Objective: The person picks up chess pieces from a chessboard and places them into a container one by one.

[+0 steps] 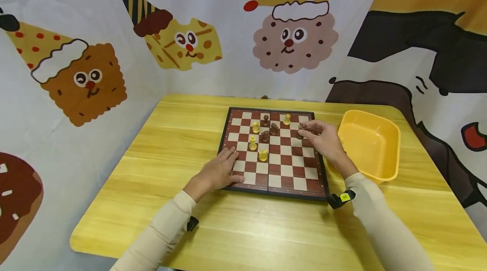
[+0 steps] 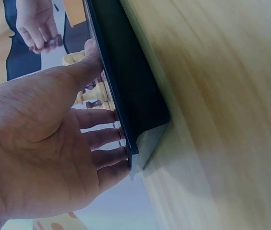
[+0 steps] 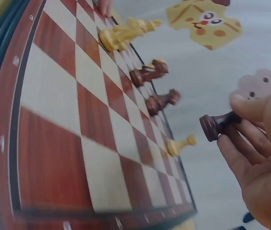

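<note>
A red-and-white chessboard [image 1: 286, 183] lies on the table with several pieces standing on its far and left parts. My left hand [image 1: 220, 170] rests on the board's near left corner, fingers extended over the squares and holding no piece. Over the right side of the board, my right hand [image 1: 325, 139] pinches a dark brown chess piece [image 3: 213, 127] between thumb and fingertips. Its base shows above the squares in the right wrist view; its top is hidden by the fingers. Nearest my left hand stand a tall yellow piece [image 1: 253, 144] and a yellow knight [image 1: 263, 155].
Two brown knights [image 1: 274, 129] and a brown pawn [image 1: 265, 120] stand near the middle and far side. A yellow piece [image 1: 287, 119] stands near the far edge. A yellow plastic tub [image 1: 398, 152] sits right of the board on the wooden table [image 1: 152, 169].
</note>
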Motion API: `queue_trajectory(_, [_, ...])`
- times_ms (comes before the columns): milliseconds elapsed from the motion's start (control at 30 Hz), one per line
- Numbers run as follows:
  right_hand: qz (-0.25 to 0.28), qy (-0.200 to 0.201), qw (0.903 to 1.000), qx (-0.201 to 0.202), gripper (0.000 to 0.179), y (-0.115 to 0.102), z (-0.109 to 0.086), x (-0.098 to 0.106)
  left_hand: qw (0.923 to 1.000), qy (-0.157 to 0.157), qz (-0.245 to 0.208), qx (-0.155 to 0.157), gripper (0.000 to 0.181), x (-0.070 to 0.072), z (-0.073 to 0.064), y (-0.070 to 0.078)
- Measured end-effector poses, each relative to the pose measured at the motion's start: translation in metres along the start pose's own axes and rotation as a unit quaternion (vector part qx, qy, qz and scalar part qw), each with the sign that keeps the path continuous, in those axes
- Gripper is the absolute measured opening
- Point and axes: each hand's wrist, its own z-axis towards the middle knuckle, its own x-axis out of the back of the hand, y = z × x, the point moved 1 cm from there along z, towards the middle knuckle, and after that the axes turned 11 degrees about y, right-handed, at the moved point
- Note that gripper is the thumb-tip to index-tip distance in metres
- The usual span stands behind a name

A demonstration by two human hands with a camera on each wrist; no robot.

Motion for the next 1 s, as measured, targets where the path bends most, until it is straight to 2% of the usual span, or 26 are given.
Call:
queue_trajectory(100, [-0.011, 0.011, 0.9997, -0.017, 0.033, -0.027, -0.014, 0.019, 1.0000, 0.002, 0.001, 0.000, 0.084, -0.003, -0.003, 0.000])
queue_trajectory(167, [-0.027, 0.026, 0.9991, -0.020, 0.034, -0.037, -0.027, 0.034, 0.9999, -0.003, 0.000, -0.010, 0.085, -0.006, -0.006, 0.001])
queue_trajectory(333, [-0.047, 0.073, 0.9952, -0.046, 0.033, -0.032, -0.048, 0.072, 0.9996, -0.008, -0.004, -0.028, 0.085, -0.011, -0.009, 0.003])
queue_trajectory(433, [-0.069, 0.093, 0.9923, -0.044, 0.034, -0.031, -0.049, 0.092, 0.9998, -0.003, 0.000, -0.019, 0.085, -0.008, -0.009, 0.002])
queue_trajectory(500, [-0.108, 0.099, 0.9885, -0.034, 0.033, -0.029, -0.047, 0.104, 0.9999, 0.000, 0.003, -0.015, 0.085, -0.006, -0.008, 0.000])
queue_trajectory(700, [-0.137, 0.034, 0.9892, -0.040, 0.034, -0.012, -0.045, 0.126, 0.9999, 0.012, 0.002, -0.010, 0.085, -0.003, -0.005, -0.003])
queue_trajectory(800, [-0.144, 0.013, 0.9885, -0.045, 0.032, -0.005, -0.046, 0.128, 0.9999, 0.013, 0.000, -0.009, 0.085, -0.004, -0.004, -0.004])
queue_trajectory(1000, [-0.190, -0.014, 0.9810, -0.034, 0.026, 0.007, -0.048, 0.122, 0.9997, 0.017, -0.001, -0.017, 0.084, -0.005, -0.005, -0.005])
